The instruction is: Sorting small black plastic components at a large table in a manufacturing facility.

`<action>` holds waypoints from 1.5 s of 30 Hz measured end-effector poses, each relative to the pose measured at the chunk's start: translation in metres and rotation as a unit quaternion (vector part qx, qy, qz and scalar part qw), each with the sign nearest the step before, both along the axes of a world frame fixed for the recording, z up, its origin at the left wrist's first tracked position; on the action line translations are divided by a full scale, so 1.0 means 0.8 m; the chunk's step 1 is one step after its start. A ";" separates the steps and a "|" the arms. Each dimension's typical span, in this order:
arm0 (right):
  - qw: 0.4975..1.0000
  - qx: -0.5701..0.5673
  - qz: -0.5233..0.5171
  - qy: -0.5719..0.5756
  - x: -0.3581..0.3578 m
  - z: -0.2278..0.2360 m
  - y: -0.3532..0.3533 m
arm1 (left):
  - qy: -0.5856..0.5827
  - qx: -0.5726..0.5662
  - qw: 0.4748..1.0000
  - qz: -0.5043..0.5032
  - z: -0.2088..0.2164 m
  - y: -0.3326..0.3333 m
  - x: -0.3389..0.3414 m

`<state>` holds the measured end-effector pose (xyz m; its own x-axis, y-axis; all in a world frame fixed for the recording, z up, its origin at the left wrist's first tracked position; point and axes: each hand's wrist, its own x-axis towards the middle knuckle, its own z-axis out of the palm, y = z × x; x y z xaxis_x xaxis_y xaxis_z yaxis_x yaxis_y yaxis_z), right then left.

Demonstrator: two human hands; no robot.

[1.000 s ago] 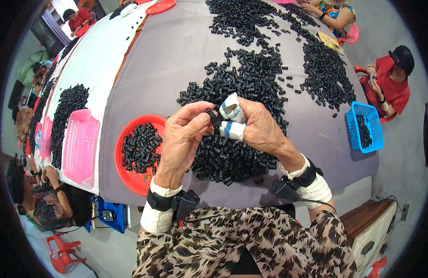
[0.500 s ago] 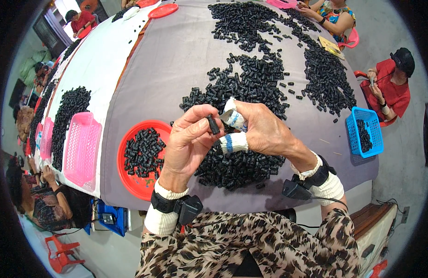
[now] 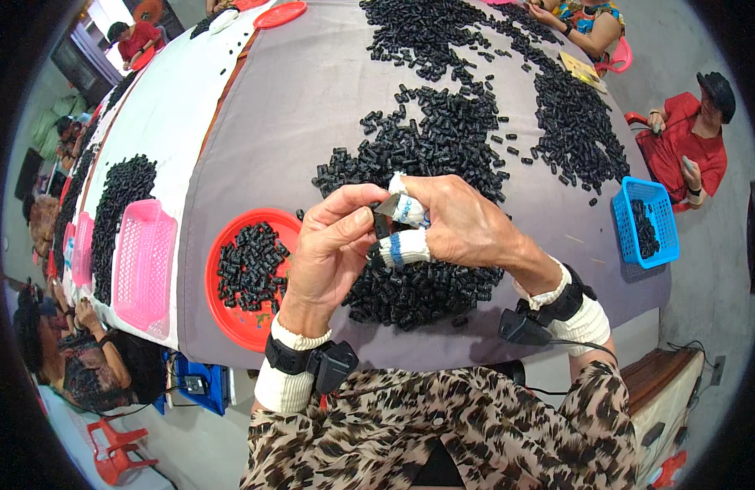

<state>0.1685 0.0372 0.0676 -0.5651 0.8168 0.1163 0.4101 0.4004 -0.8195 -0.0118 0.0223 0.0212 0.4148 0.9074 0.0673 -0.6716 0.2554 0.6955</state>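
Between thumb and fingers, my left hand (image 3: 327, 241) pinches a small black cylindrical piece (image 3: 382, 226). My right hand (image 3: 467, 222), with white blue-striped cloth bands on its fingers, grips a small metal blade (image 3: 388, 204). The blade lies against the upper end of the piece; its handle, if any, is hidden in the fingers. Beneath both hands spreads a heap of similar black pieces (image 3: 418, 298) on the grey tablecloth (image 3: 271, 147). Left of my left hand, a round red tray (image 3: 220, 322) holds more such pieces and a few green scraps.
A pink basket (image 3: 140, 306) stands at the left on a white cloth. At the table's right edge is a blue basket (image 3: 670, 255) with black pieces. More pieces (image 3: 577, 122) lie at the far right. Several people sit around, one in a red shirt (image 3: 688, 151) at the right.
My right hand has shifted slightly left, bringing the blade from beside the black piece onto its upper end. The left hand still pinches the piece, now more upright.
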 end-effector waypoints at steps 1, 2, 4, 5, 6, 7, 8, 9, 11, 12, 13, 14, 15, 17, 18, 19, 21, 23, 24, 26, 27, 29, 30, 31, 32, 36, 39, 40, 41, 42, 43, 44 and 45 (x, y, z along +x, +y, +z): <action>1.000 0.000 0.004 -0.016 0.001 -0.001 0.000 | -0.013 0.005 1.000 -0.007 0.001 0.000 0.000; 1.000 -0.001 0.003 -0.016 0.001 -0.002 0.000 | -0.026 0.010 1.000 -0.014 0.001 -0.001 0.000; 1.000 -0.016 0.006 -0.016 0.002 -0.003 0.000 | -0.012 0.009 1.000 -0.006 0.005 -0.003 0.004; 1.000 -0.017 0.005 -0.016 0.002 -0.004 0.000 | 0.001 0.009 1.000 0.002 0.006 -0.004 0.006; 1.000 -0.013 0.009 -0.010 0.003 -0.005 0.000 | 0.001 0.008 1.000 0.002 0.005 -0.004 0.005; 1.000 -0.009 0.012 -0.004 0.003 -0.006 0.000 | -0.001 0.008 1.000 -0.002 0.005 -0.004 0.004; 1.000 -0.010 0.013 -0.004 0.003 -0.006 -0.001 | -0.003 0.008 1.000 -0.007 0.004 -0.004 0.003; 1.000 -0.010 0.013 -0.010 0.003 -0.004 -0.001 | -0.003 0.007 1.000 -0.007 0.004 -0.004 0.004; 1.000 -0.010 0.014 -0.016 0.004 -0.004 -0.002 | 0.004 0.007 1.000 -0.004 0.005 -0.005 0.005; 1.000 -0.011 0.019 -0.020 0.004 -0.004 -0.002 | 0.005 0.006 1.000 -0.004 0.006 -0.006 0.005; 0.999 -0.012 0.024 -0.024 0.004 -0.005 -0.001 | 0.022 0.008 1.000 0.007 0.006 -0.008 0.006; 0.999 -0.013 0.024 -0.024 0.004 -0.008 -0.001 | 0.039 0.009 0.999 0.018 0.006 -0.009 0.006; 0.999 0.008 0.026 -0.026 0.004 -0.012 0.000 | 0.038 0.008 0.999 0.017 0.006 -0.010 0.008; 0.999 0.029 0.026 -0.029 0.004 -0.014 -0.001 | 0.064 -0.007 0.997 0.044 0.006 -0.011 0.011; 0.999 0.031 0.027 -0.028 0.004 -0.014 0.000 | 0.065 -0.008 0.997 0.042 0.005 -0.010 0.011; 0.999 0.033 0.027 -0.027 0.004 -0.013 0.000 | 0.046 -0.017 0.998 0.030 0.003 -0.008 0.009; 1.000 0.017 0.022 0.001 0.003 -0.006 -0.004 | 0.026 -0.026 0.999 0.017 0.003 -0.008 0.009; 0.999 0.003 0.018 0.027 0.003 -0.003 -0.004 | 0.010 -0.038 0.999 0.015 0.007 -0.010 0.012; 1.000 -0.005 0.005 0.027 0.004 -0.003 -0.004 | 0.011 -0.038 0.999 0.015 0.006 -0.010 0.012; 0.999 -0.014 -0.009 0.027 0.005 -0.003 -0.003 | -0.019 -0.043 0.999 0.003 0.004 -0.009 0.012; 1.000 -0.021 -0.008 0.020 0.005 -0.002 -0.003 | -0.018 -0.043 0.999 0.002 0.003 -0.009 0.012; 0.999 -0.029 -0.009 0.013 0.005 0.000 -0.003 | -0.015 -0.036 0.999 0.007 0.002 -0.009 0.013; 1.000 -0.029 -0.005 0.011 0.005 0.000 -0.003 | -0.014 -0.037 0.999 0.006 0.001 -0.009 0.013; 1.000 -0.028 -0.002 0.008 0.005 0.000 -0.003 | -0.011 -0.034 0.999 0.008 0.000 -0.009 0.013; 1.000 -0.029 -0.002 0.009 0.005 -0.001 -0.003 | -0.009 -0.031 0.999 0.009 0.000 -0.009 0.013; 1.000 -0.029 0.001 0.010 0.005 -0.004 -0.001 | -0.007 -0.026 1.000 0.009 0.000 -0.009 0.014; 1.000 -0.024 0.004 0.009 0.006 -0.006 -0.001 | 0.008 -0.035 0.999 0.010 0.001 -0.009 0.015; 1.000 -0.024 0.005 0.011 0.006 -0.006 -0.002 | 0.012 -0.036 0.999 0.011 0.001 -0.010 0.015; 1.000 -0.025 0.006 0.011 0.006 -0.006 -0.002 | 0.016 -0.037 0.999 0.013 0.001 -0.010 0.015; 1.000 -0.018 0.010 0.011 0.006 -0.007 -0.002 | 0.016 -0.037 0.999 0.013 0.001 -0.010 0.015; 1.000 -0.012 0.013 0.012 0.005 -0.008 -0.002 | 0.022 -0.035 0.999 0.016 0.001 -0.010 0.014; 1.000 -0.013 0.014 0.012 0.005 -0.009 -0.002 | 0.028 -0.033 0.999 0.020 0.000 -0.010 0.014; 1.000 -0.011 0.013 0.009 0.005 -0.011 -0.002 | 0.027 -0.033 0.999 0.019 0.000 -0.011 0.015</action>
<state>0.1726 0.0354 0.0590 -0.5837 0.8047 0.1084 0.3848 0.3917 -0.8357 -0.0001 0.0137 0.0211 0.3814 0.9243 -0.0149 -0.6430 0.2768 0.7141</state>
